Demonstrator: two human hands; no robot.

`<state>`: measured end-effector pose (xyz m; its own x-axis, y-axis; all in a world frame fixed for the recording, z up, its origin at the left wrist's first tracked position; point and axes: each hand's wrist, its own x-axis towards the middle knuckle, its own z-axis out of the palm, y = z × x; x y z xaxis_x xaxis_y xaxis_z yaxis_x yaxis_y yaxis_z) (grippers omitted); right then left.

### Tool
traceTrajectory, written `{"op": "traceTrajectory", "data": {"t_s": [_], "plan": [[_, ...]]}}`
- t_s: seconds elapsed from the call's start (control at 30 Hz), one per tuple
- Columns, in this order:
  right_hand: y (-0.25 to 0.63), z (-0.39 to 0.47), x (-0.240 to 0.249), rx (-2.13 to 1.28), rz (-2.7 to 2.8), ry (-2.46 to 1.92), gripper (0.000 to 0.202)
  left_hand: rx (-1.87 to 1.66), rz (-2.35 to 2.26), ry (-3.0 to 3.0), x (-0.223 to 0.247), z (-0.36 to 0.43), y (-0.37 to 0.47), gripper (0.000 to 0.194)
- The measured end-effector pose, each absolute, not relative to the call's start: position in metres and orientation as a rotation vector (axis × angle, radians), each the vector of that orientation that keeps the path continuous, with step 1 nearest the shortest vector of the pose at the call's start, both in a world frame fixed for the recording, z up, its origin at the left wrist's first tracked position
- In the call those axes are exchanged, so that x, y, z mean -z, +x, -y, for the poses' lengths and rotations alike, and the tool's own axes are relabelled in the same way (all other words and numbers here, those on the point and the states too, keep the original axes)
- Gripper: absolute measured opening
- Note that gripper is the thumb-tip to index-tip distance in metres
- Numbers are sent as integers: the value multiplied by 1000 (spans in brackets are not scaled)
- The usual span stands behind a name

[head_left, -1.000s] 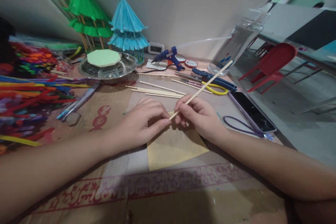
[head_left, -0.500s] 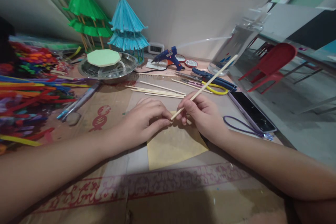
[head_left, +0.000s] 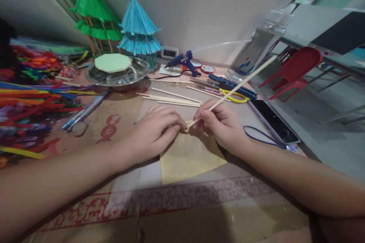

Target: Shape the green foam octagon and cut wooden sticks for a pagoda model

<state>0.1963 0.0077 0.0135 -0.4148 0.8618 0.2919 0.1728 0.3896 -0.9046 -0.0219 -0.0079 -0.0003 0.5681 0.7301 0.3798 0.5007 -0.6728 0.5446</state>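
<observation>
A thin pale wooden stick (head_left: pixel 242 83) slants up to the right, gripped between the thumb and fingers of my right hand (head_left: pixel 218 123). Its lower tip meets the pinched thumb and forefinger of my left hand (head_left: pixel 162 127), which appear closed on that end. Beneath both hands lies a sheet of yellow paper (head_left: pixel 189 159), its upper corner close to the stick's tip and partly covered by my fingers. Just beyond my hands, several similar wooden sticks (head_left: pixel 173 100) rest on the work surface.
Behind stand a green tiered model (head_left: pixel 94 11), a blue one (head_left: pixel 139 26), a metal bowl (head_left: pixel 91 78) and a glue gun (head_left: pixel 185 62). Yellow-handled scissors (head_left: pixel 239 98) and a phone (head_left: pixel 273 119) lie right. Colourful pipe cleaners (head_left: pixel 25 114) are heaped left. A clear container (head_left: pixel 245 59) stands back right.
The upper end of the stick in my right hand has swung to the right and slightly up, so it lies at a lower slant. My hands stay nearly in place.
</observation>
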Motion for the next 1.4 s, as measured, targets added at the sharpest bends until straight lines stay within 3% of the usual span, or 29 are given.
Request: {"op": "traceTrajectory", "data": {"t_s": [0.03,0.17,0.47,0.6,0.83,1.07,1.13,1.23,1.4], "plan": [[200,-10,-13,-923,1957,-881,34,-815,-1043,2456,2,9,-21,20],[206,-17,-11,-517,2363,-769,33,-590,-1153,2571,6,14,-20,47],[191,-9,-9,-488,2523,-660,26,-512,-1170,2586,6,14,-19,30],[196,-12,-10,-354,2554,-713,23,-475,-1184,2597,6,14,-18,32],[193,-9,-8,-675,2478,-726,24,-470,-1181,2634,6,14,-20,32],[197,-29,4,-1335,1697,-1140,40,-384,-1068,2666,0,26,-17,55],[197,-30,4,-1348,1693,-1169,41,-270,-798,2603,-10,38,-17,57],[194,-30,2,-1336,1676,-1198,39,-213,-437,2399,-22,50,-18,39],[192,-31,1,-1344,1669,-1190,36,-381,-515,2377,-23,53,-14,44]]}}
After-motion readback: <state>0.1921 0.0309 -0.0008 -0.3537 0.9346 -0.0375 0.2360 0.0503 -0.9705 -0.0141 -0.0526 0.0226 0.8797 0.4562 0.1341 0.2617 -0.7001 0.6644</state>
